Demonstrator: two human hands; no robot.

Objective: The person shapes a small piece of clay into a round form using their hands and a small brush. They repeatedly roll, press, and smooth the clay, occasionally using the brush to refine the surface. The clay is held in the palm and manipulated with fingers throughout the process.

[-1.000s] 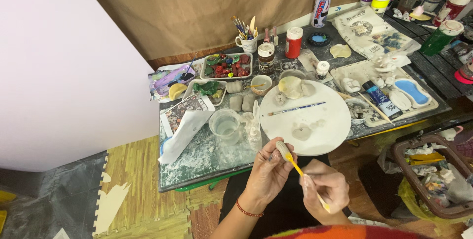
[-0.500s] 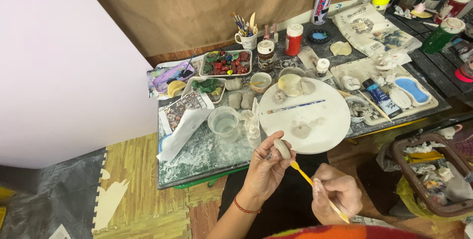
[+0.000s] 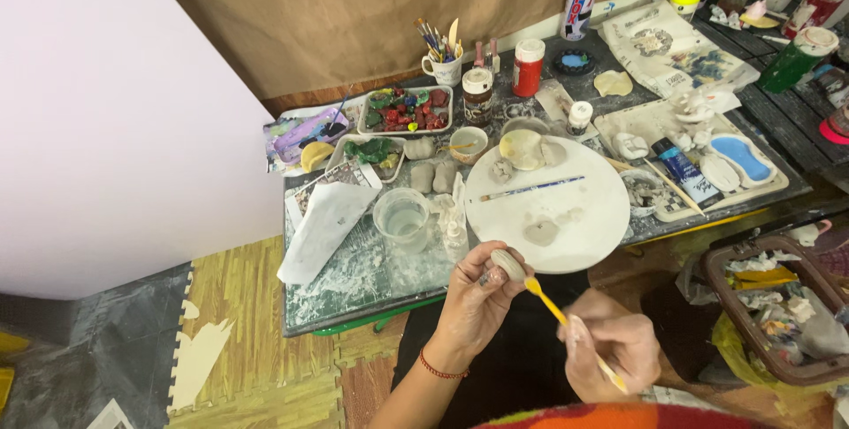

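Note:
My left hand [image 3: 476, 301] holds a small grey clay piece [image 3: 508, 264] between its fingertips, just below the front edge of the round white board [image 3: 601, 217]. My right hand [image 3: 612, 345] grips a yellow-handled brush [image 3: 550, 302] whose tip touches the clay piece. A red bracelet sits on my left wrist. On the board lie a blue-handled brush [image 3: 532, 188], a grey paint blot [image 3: 540, 233] and several small clay lumps.
A clear cup of water [image 3: 402, 218] stands left of the board, next to a folded white paper [image 3: 324, 227]. Paint trays, jars, a mug of brushes [image 3: 442, 62] and bottles crowd the table's back. A brown basket [image 3: 778, 314] of rubbish sits at the right.
Both hands have drifted slightly lower and rightward in view, still holding the clay piece and the brush together.

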